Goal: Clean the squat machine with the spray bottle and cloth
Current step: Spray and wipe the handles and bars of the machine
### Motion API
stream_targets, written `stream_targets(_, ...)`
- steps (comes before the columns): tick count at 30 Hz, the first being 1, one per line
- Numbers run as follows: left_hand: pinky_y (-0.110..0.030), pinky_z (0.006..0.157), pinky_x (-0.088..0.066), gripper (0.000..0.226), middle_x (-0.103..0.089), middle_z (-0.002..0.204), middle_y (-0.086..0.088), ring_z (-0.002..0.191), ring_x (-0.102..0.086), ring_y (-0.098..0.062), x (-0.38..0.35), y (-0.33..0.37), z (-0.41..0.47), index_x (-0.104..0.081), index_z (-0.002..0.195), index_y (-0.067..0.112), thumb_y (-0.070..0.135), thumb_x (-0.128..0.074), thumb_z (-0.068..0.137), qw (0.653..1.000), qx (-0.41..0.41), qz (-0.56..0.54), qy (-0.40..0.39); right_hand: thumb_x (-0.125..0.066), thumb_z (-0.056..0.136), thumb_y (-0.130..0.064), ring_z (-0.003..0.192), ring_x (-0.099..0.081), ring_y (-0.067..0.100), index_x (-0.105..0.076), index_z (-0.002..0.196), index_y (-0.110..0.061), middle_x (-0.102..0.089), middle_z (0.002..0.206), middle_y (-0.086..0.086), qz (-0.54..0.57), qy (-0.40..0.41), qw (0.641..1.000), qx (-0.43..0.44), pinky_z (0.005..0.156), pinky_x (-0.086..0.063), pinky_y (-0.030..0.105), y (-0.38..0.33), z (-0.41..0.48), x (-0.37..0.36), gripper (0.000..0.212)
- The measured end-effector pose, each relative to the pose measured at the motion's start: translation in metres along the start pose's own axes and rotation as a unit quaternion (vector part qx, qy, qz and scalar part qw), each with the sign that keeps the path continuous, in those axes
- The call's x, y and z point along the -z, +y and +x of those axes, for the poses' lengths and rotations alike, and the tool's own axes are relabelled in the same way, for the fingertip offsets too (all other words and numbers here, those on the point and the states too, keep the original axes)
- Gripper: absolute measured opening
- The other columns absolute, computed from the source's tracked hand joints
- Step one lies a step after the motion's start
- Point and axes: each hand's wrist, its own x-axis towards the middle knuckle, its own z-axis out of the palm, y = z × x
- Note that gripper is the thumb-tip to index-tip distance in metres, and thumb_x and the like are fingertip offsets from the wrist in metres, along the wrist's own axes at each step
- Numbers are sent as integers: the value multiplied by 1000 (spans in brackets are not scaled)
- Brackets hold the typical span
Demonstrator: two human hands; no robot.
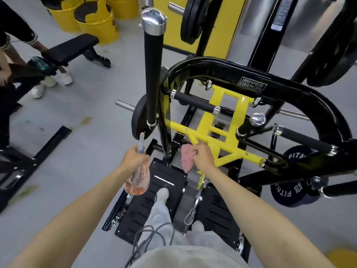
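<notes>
The squat machine [270,78] is black with a yellow inner frame [216,132] and fills the middle and right. I stand on its black foot plate [170,171]. My left hand [133,157] grips the neck of a clear pink spray bottle [138,180], whose grey nozzle points up beside the tall black handle post [153,74]. My right hand [203,156] grips a pink cloth [187,156] and holds it against the lower left corner of the yellow frame.
Another person [23,60] stands at the far left beside a black bench [75,49]. Yellow drums [96,24] stand at the back. Weight plates [297,192] hang on the machine's right side. A grey cable [150,238] hangs in front of my legs.
</notes>
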Motion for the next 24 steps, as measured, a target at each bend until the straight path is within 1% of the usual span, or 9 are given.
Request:
stream_targets(3, -37, 76, -52, 26, -60, 87, -6, 73, -58, -20, -14, -14, -20, -58, 103, 11, 5, -63, 78, 1000, 11, 4, 5, -37, 71, 13, 99, -52, 44, -60, 77, 16, -59, 94, 34, 10, -16, 1000, -10, 81, -48, 51, 8, -13, -9, 24)
stream_targets(5, -40, 81, -52, 27, -60, 86, -6, 77, -59, -23, -20, -21, -28, -58, 104, 11, 5, -62, 78, 1000, 21, 6, -5, -37, 72, 13, 97, -53, 42, -62, 73, 13, -60, 92, 33, 19, -16, 999, -22, 68, -46, 41, 12, -22, -13, 25)
stream_targets(7, -43, 86, -51, 26, -61, 89, -6, 84, -62, -26, -25, -24, -32, -58, 102, 15, 7, -62, 78, 999, 29, 14, -18, -36, 73, 13, 79, -53, 39, -56, 52, -3, -53, 66, 23, 25, -20, 999, -27, 60, -32, 32, 14, -31, -15, 33)
stream_targets(9, -46, 89, -52, 25, -63, 89, -6, 88, -63, -28, -28, -24, -33, -59, 98, 16, 11, -64, 74, 999, 23, 26, -33, -35, 77, 14, 68, -43, 24, -38, 45, -22, -36, 52, 0, 32, -12, 999, -31, 60, -27, 30, 11, -41, -14, 48)
stream_targets(11, -47, 87, -53, 32, -65, 91, -9, 87, -64, -29, -30, -23, -28, -60, 95, 15, 18, -64, 64, 997, 14, 54, -57, -34, 79, 13, 69, -42, 19, -35, 46, -23, -38, 55, -2, 45, -9, 997, -61, 59, -27, 29, 10, -48, -17, 48)
stream_targets(15, -39, 77, -52, 36, -64, 83, -6, 77, -61, -26, -34, -16, -12, -60, 93, 15, 24, -60, 58, 987, -18, 114, -113, -34, 81, 11, 77, -56, 32, -58, 62, 4, -58, 70, 22, 86, -6, 988, -128, 60, -28, 28, 18, -51, -36, 31)
stream_targets(19, -43, 82, -53, 36, -65, 87, 0, 81, -64, -24, -27, -14, 9, -59, 96, 24, 29, -61, 60, 968, -66, 180, -160, -35, 80, 14, 73, -44, 21, -50, 53, -12, -45, 60, 0, 96, 38, 979, -175, 62, -30, 29, 16, -58, -60, 41)
stream_targets(21, -43, 83, -53, 38, -64, 86, 3, 84, -64, -24, -20, -15, 15, -57, 99, 32, 30, -59, 60, 959, -91, 203, -177, -39, 82, 13, 86, -53, 21, -69, 73, -4, -61, 77, 4, 108, 48, 973, -197, 73, -41, 31, 10, -62, -74, 36)
stream_targets(24, -43, 86, -51, 39, -66, 94, 2, 89, -63, -24, -10, -17, 17, -57, 104, 32, 26, -61, 66, 945, -119, 236, -191, -41, 84, 11, 108, -58, 29, -71, 99, 1, -69, 107, 14, 110, 64, 967, -220, 83, -42, 27, 1, -70, -94, 35)
